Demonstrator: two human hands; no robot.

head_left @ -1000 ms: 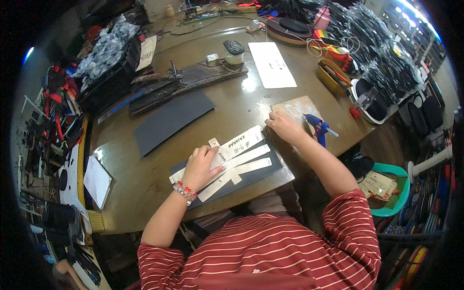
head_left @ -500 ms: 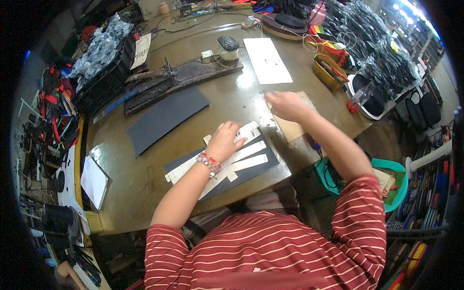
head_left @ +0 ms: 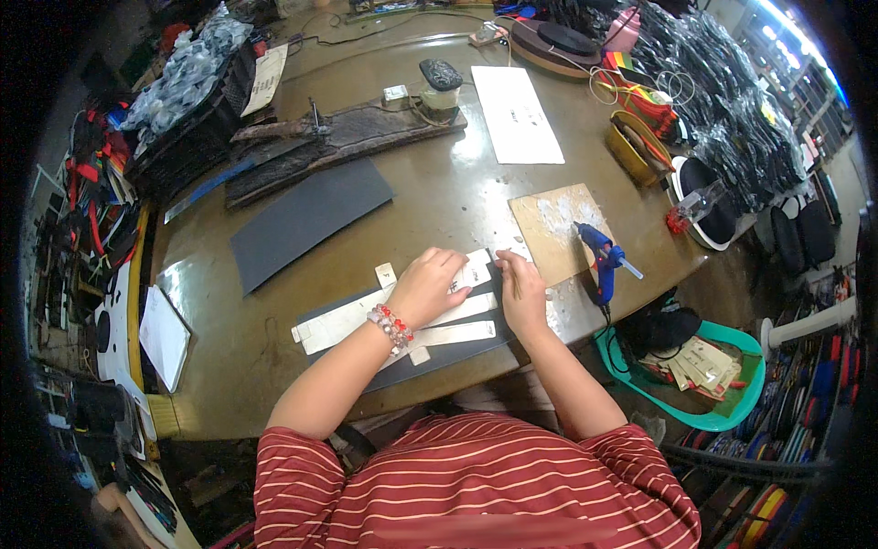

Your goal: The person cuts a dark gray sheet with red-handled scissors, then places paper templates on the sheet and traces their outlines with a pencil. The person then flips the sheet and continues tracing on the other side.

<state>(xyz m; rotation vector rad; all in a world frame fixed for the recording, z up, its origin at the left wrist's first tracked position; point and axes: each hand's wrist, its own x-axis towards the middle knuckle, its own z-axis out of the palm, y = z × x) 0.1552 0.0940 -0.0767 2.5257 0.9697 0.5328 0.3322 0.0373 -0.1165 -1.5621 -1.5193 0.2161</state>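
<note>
My left hand [head_left: 426, 288], a beaded bracelet at its wrist, lies with fingers spread on a long off-white card strip [head_left: 343, 325]. The strip rests on a dark grey sheet [head_left: 457, 350] near the table's front edge. Beside it lies another card strip [head_left: 462, 333], closer to me, with a small tab. My right hand [head_left: 521, 288] is at the right end of the strips, thumb and fingers pinched together. Something small and dark shows at its fingertips, too small to name. A blue glue gun [head_left: 599, 261] with a whitish stick lies right of that hand.
Under the glue gun is a tan board [head_left: 553, 224] with whitish smears. A second dark sheet [head_left: 311, 224], a dark wooden plank [head_left: 357, 137] and white paper [head_left: 518, 114] lie farther back. A turquoise tub [head_left: 713, 421] with card pieces stands at the right.
My right hand has come from over the tan board, left and toward me, to the strips' right end. The glue gun is now uncovered. My left hand stays on the strip.
</note>
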